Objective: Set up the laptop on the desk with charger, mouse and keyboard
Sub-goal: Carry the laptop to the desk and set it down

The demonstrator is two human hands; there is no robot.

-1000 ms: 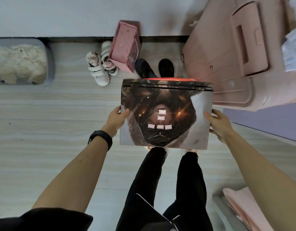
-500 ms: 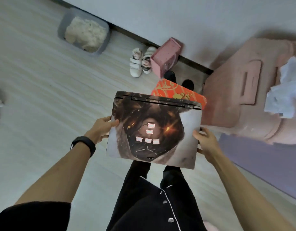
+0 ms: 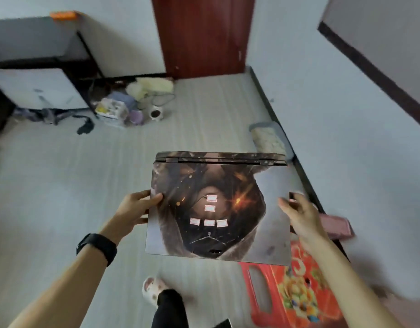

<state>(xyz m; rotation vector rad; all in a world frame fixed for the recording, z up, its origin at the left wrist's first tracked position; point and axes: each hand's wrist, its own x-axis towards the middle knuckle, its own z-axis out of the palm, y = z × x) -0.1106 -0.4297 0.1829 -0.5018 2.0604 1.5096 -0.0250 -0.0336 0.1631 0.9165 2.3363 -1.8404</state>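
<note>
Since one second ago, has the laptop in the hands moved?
Yes. The laptop has swung to the left: the grey tray by the wall, formerly far to its left, now lies just beyond its far right corner.

The laptop (image 3: 218,209) lid carries a printed film with a smooth, low-sheen finish; its pale corners reflect light softly. Five small labels (image 3: 211,198) on the lid look like white paper. The floor (image 3: 62,185) is pale wood-grain plank, smooth and matt. The door (image 3: 204,36) is dark red-brown wood with a faint gloss. The red box (image 3: 299,292) looks like glossy printed card. The wristband (image 3: 97,247) is matt black and rubber-like. The cream heap (image 3: 152,85) by the door looks like fluffy cloth.
</note>
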